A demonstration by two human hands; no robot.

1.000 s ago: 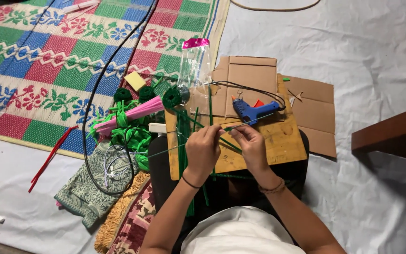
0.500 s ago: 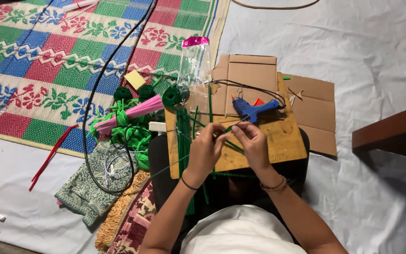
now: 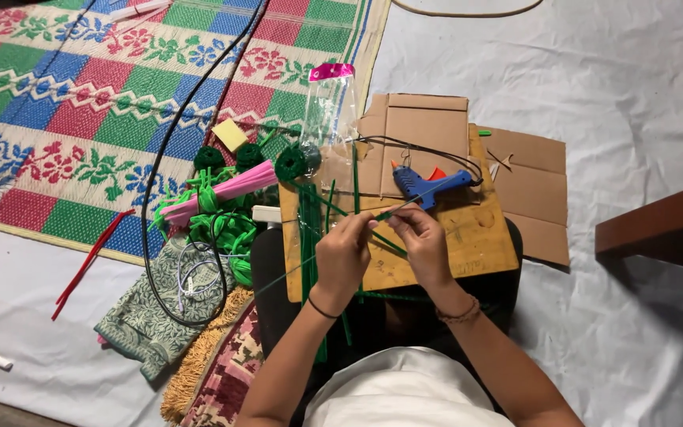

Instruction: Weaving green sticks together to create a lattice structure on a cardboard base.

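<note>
Together the left hand point(image 3: 344, 251) and right hand point(image 3: 423, 243) pinch a green wire stem point(image 3: 385, 213) just below the blue glue gun point(image 3: 428, 185)

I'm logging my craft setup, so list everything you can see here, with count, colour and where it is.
green stem: one, thin, pinched between both hands over the board
wooden board: one, tan, on the lap
glue gun: one, blue, on the board's far edge
cardboard sheets: several, brown, behind and right of the board
green stems: a bunch, on the board's left side
pink bundle: one, left of the board
clear bag: one, pink top, behind the board
woven mat: one, multicoloured, upper left
black cable: one, across the mat
left hand: gripping the stem
right hand: gripping the stem
</note>
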